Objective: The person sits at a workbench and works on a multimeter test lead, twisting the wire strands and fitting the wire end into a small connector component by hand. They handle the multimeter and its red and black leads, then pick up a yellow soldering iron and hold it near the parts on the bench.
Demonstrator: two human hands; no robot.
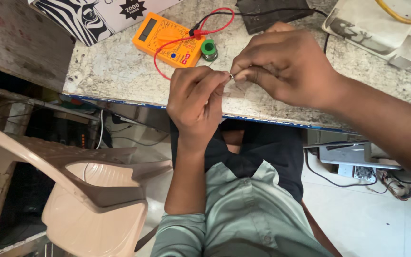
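Observation:
My left hand (pixel 197 97) and my right hand (pixel 281 64) meet over the front edge of a worn stone-topped bench (pixel 115 71). Between their fingertips they pinch a tiny metal piece (pixel 231 75), perhaps a small ring or a bit of wire; most of it is hidden by the fingers. Just beyond the hands lies an orange multimeter (pixel 167 39) with a red lead (pixel 210 24) looped over it. A small green spool of solder (pixel 209 49) stands next to the meter.
A zebra-print box (pixel 91 14) lies at the bench's far left. A dark flat device (pixel 272 14) with a black cable and papers (pixel 381 33) lie at the far right. A beige plastic chair (pixel 86 190) stands left of my lap. Cables and electronics (pixel 357 162) sit under the bench.

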